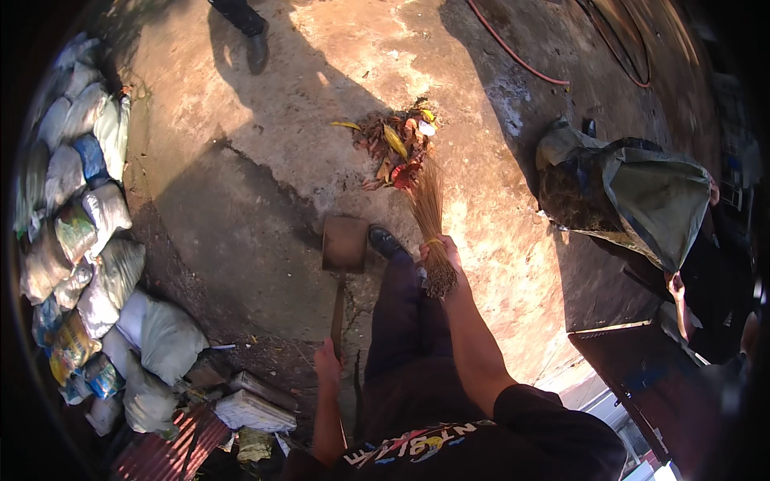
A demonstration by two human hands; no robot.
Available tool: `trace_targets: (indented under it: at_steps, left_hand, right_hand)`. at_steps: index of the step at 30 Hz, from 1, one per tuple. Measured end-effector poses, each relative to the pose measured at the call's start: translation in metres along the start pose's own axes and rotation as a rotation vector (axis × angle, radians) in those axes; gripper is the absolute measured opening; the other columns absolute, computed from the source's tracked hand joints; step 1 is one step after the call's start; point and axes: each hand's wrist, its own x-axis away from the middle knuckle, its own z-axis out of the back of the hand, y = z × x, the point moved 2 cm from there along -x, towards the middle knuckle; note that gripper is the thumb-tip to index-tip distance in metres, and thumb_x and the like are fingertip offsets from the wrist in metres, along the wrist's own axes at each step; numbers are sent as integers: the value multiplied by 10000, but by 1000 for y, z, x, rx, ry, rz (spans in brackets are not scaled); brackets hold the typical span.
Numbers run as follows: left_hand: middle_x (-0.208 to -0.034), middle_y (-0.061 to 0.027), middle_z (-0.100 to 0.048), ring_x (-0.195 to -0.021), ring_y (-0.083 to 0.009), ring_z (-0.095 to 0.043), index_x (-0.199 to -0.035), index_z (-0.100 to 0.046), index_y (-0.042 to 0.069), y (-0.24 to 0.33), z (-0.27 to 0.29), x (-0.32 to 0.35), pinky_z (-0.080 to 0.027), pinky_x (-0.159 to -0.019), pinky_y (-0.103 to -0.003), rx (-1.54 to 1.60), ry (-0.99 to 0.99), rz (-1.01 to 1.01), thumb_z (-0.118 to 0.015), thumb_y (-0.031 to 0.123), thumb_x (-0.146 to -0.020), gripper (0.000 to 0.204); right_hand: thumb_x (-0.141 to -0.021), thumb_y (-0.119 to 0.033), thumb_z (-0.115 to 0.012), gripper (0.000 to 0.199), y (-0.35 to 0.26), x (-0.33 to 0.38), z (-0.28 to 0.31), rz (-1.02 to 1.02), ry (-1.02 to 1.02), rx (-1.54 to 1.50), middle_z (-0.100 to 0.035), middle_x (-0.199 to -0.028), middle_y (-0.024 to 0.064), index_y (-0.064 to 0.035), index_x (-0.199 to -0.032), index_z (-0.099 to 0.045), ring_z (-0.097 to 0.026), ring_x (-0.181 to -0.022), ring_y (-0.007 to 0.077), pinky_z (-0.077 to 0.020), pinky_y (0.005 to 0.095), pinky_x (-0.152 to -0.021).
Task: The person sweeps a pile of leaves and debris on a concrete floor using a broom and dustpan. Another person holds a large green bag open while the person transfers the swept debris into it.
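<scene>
My right hand is closed around the bound upper part of a stick broom. The broom's bristle tips reach the lower edge of a pile of dry leaves, brown and red with some yellow ones and a pale scrap. Down at my left side, my left hand grips the long handle of a dustpan. Its flat, rusty-brown pan rests on the ground beside my shoe, apart from the leaves.
Stacked filled bags line the left side. At the right, another person's hand holds a large grey-green sack with its mouth wide. A red hose lies at the upper right. Someone's shoe stands at the top.
</scene>
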Motion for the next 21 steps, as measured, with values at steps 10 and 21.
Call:
trace_targets:
  at_steps: [10,21]
  left_hand:
    - [-494,-28,-454,-441,-135,-466,-597,-517,22,74,-5,-14,-350,-429,-324,-154,-114,-120,-350,589,-926,677]
    - [-546,-125,-534,-569,-294,-562,-640,-565,-39,156,-70,3,-437,-604,-394,-467,6,-242,-294,659,-898,792]
  right_hand:
    - [-871,-342,-556,385,-24,87,3,104,64,229,-568,-761,130,25,-946,-472,-571,-603,163,-532,257,-553]
    - [-837,-53,-536,676,-156,131,-86,563,185,1285,-535,-722,93,-91,-1441,-236,-565,-532,189,-506,318,-472]
